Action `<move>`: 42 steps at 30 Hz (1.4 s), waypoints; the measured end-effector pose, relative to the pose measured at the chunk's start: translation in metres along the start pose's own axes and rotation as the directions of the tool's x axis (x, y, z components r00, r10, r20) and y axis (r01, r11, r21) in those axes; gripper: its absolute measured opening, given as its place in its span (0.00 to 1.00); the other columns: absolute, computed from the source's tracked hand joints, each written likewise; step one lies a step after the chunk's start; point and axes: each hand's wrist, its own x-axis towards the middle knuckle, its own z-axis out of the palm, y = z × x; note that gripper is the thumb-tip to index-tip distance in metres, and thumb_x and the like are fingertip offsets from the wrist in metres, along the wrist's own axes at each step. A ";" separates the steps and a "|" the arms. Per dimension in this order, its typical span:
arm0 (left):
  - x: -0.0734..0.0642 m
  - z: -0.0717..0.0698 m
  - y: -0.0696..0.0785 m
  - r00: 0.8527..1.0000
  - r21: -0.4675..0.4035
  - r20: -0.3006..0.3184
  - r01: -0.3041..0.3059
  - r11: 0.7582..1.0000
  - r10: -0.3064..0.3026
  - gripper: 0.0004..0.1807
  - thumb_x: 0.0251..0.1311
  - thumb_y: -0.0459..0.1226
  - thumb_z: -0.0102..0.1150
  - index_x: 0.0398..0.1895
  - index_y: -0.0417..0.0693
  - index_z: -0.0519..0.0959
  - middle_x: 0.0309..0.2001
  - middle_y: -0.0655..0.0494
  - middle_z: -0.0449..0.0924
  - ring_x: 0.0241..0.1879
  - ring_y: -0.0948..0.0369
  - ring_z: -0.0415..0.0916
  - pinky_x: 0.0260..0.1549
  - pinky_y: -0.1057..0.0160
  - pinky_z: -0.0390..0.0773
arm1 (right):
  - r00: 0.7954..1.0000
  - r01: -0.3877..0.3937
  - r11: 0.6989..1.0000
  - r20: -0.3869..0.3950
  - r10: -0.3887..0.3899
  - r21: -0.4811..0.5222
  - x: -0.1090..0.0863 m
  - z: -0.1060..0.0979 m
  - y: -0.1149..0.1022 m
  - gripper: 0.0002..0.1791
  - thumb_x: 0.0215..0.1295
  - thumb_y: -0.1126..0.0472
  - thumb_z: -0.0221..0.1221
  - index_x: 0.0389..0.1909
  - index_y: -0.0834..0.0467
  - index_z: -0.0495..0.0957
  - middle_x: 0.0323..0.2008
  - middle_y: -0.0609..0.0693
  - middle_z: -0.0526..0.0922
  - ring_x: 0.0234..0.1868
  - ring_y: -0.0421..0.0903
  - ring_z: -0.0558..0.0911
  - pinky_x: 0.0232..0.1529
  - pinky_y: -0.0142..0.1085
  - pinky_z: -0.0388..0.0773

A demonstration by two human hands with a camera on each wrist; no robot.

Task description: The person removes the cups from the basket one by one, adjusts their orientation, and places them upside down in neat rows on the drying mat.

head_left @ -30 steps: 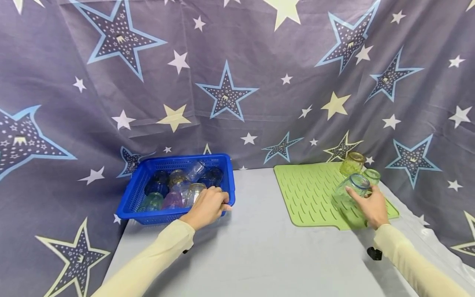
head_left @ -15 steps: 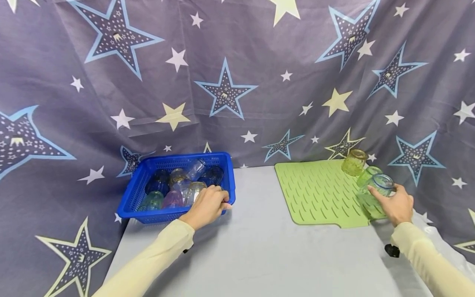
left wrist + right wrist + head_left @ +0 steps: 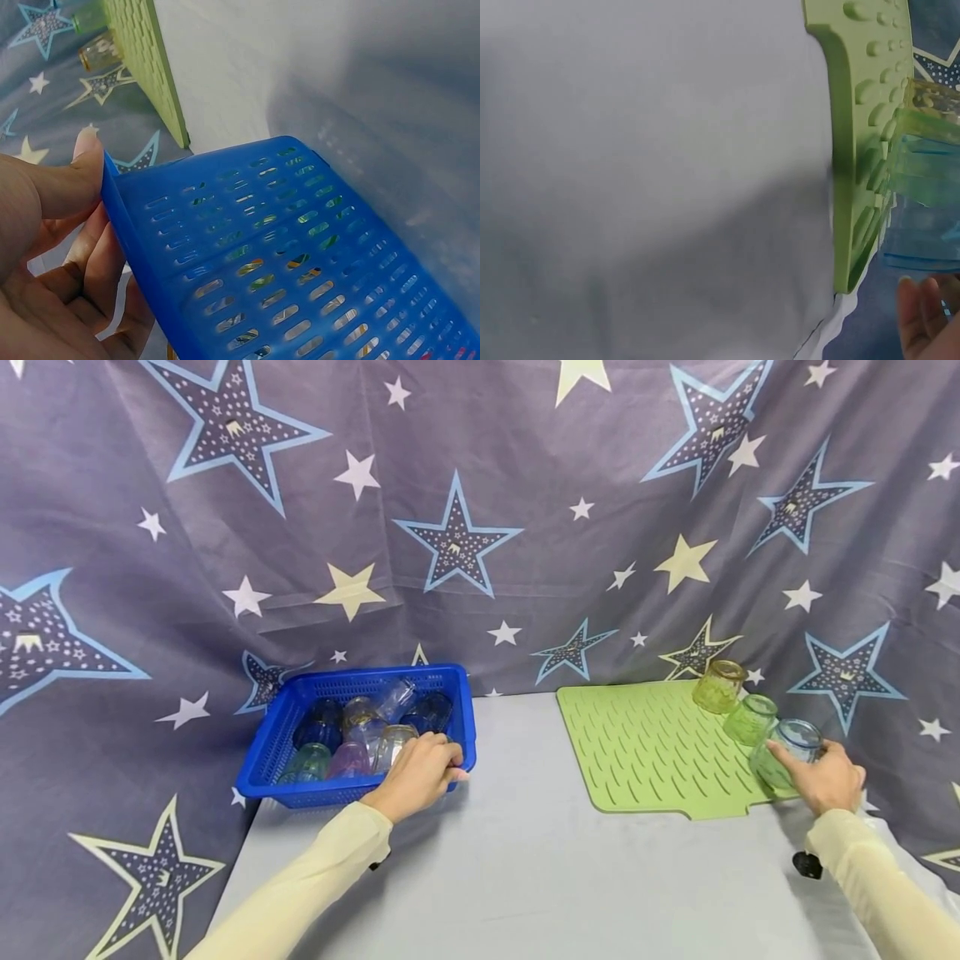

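Note:
At the mat's right edge my right hand (image 3: pixel 828 777) holds a light blue glass cup (image 3: pixel 783 768), thumb along its near side. In the right wrist view, the blue cup (image 3: pixel 922 225) shows over the mat, with fingertips (image 3: pixel 911 307) just beside its lower edge. A green glass cup (image 3: pixel 750 720) and a yellow glass cup (image 3: pixel 718 687) stand behind it in a slanting row on the green mat (image 3: pixel 637 743). My left hand (image 3: pixel 420 772) grips the front right rim of the blue basket (image 3: pixel 337 791); the left wrist view shows the thumb (image 3: pixel 71 184) over the basket's rim (image 3: pixel 124 225).
Several glasses lie in the basket, including a pink one (image 3: pixel 349 760), a green one (image 3: pixel 309 762) and dark blue ones (image 3: pixel 427 714). A pale cloth covers the table (image 3: pixel 525 860). A star-patterned curtain (image 3: pixel 480 643) hangs close behind the mat and basket.
My right hand has carried the blue cup rightward, from over the mat's middle right to its front right edge, in front of the green cup. My left hand has stayed on the basket rim.

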 end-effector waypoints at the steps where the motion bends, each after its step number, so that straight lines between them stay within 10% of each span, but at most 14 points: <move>1: 0.000 0.000 0.000 1.000 0.000 0.000 0.001 1.000 -0.001 0.10 0.61 0.43 0.72 0.33 0.46 0.86 0.30 0.55 0.81 0.30 0.57 0.74 0.31 0.57 0.76 | 1.000 -0.006 1.000 0.009 0.006 -0.005 0.000 0.000 0.002 0.63 0.65 0.26 0.55 0.78 0.72 0.46 0.68 0.80 0.61 0.63 0.80 0.58 0.55 0.69 0.63; 22: 0.001 -0.002 -0.002 1.000 -0.013 -0.021 -0.008 1.000 0.008 0.11 0.61 0.46 0.72 0.31 0.48 0.85 0.28 0.58 0.79 0.28 0.58 0.72 0.29 0.57 0.74 | 0.983 -0.047 0.999 0.179 0.050 -0.019 0.005 -0.009 0.010 0.65 0.69 0.25 0.48 0.75 0.79 0.37 0.72 0.82 0.47 0.68 0.86 0.48 0.66 0.73 0.50; 42: 0.001 -0.001 0.000 1.000 -0.031 -0.017 -0.007 1.000 0.006 0.11 0.61 0.45 0.71 0.32 0.46 0.86 0.29 0.57 0.80 0.29 0.57 0.73 0.31 0.56 0.75 | 0.982 0.048 0.999 0.181 -0.044 -0.020 0.000 -0.010 0.012 0.64 0.70 0.28 0.50 0.75 0.80 0.37 0.70 0.84 0.49 0.64 0.87 0.51 0.65 0.73 0.45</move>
